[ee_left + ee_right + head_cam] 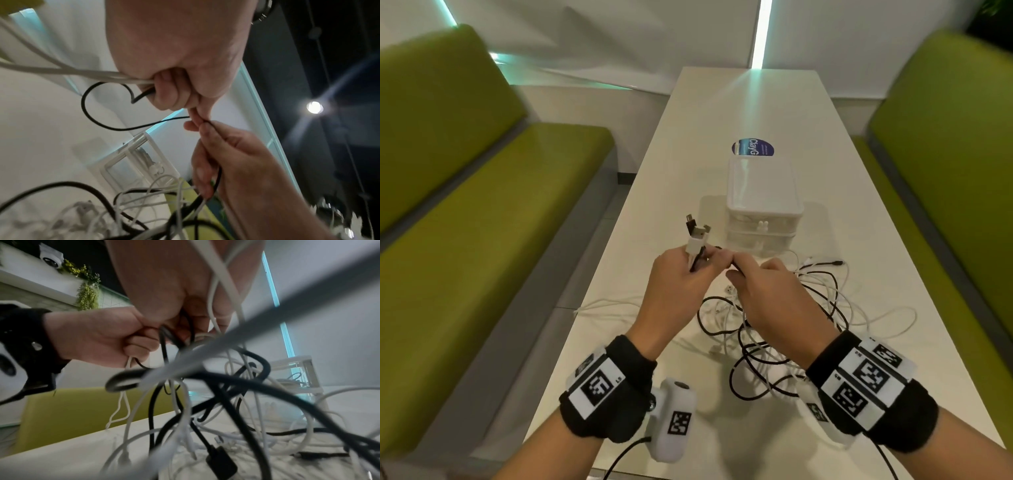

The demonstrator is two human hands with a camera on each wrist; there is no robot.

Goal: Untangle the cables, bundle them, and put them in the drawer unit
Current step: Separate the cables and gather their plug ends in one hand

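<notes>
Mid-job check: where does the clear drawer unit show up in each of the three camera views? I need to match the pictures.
Head view: the drawer unit stands at centre on the table, just beyond both hands.
Left wrist view: it sits lower centre, tilted, left of the right hand.
Right wrist view: it is at the right edge, behind the cable tangle.
Shared landmark: the cable tangle in front of the unit.
</notes>
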